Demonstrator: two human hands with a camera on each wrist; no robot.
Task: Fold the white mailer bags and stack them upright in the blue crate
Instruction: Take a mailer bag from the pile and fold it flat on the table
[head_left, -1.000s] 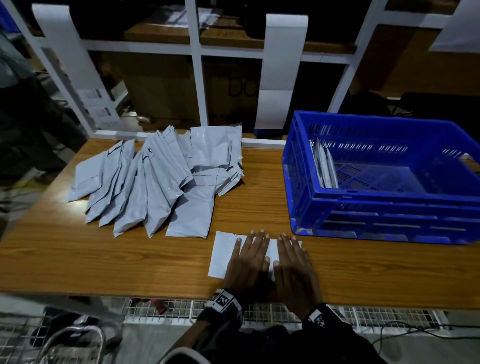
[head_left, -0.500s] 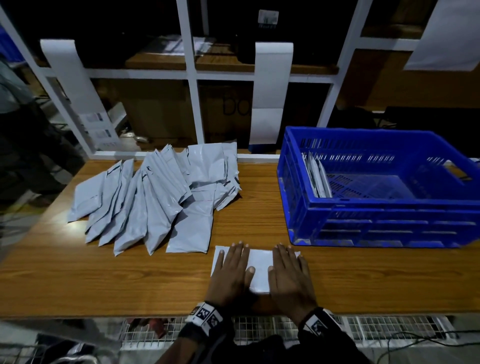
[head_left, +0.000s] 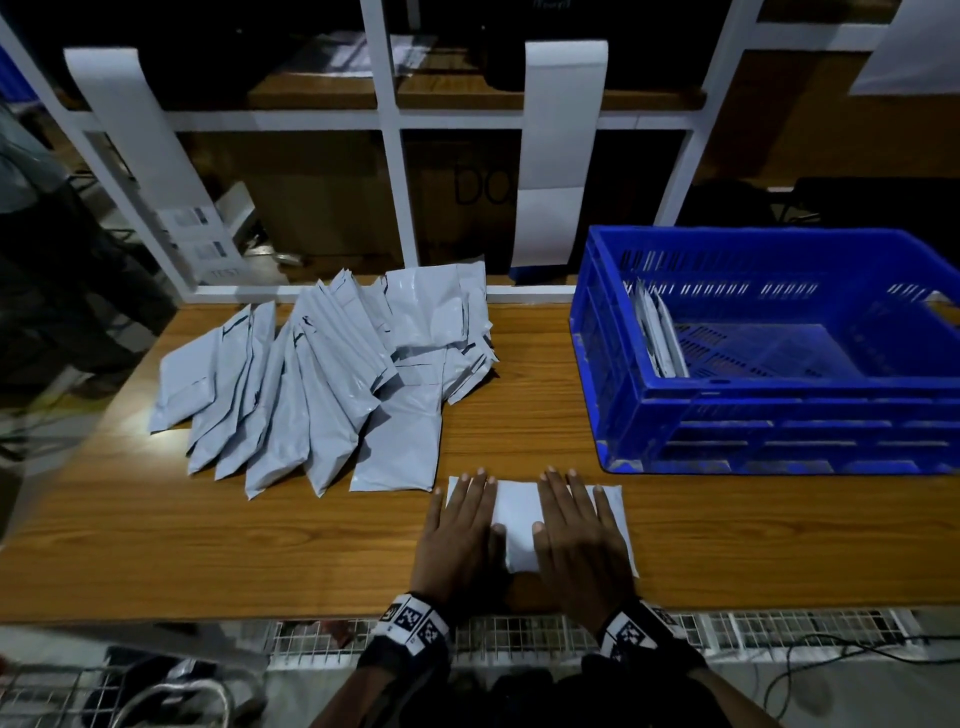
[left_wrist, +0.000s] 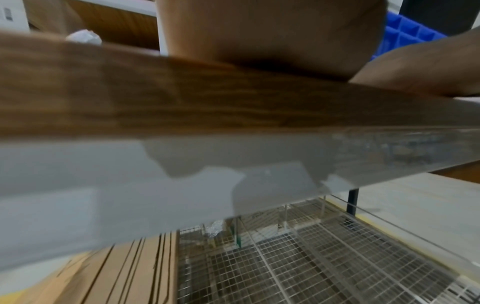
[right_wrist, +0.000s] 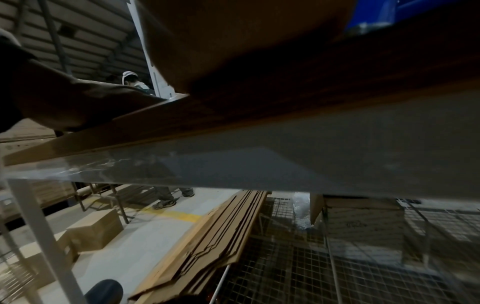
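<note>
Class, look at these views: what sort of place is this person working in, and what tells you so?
Most likely a warehouse packing station: a pile of white mailer bags on a wooden bench, a blue crate for folded ones, and flattened cardboard boxes stacked on the floor below.

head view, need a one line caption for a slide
Both hands, left hand and right hand, press a folded mailer bag flat on the wooden table beside the blue crate.

The only readable text is the dark letters "DO", cut off by a hanging white paper strip, on the brown cardboard box behind the white shelf frame. The small white labels at left are too blurred to read.
</note>
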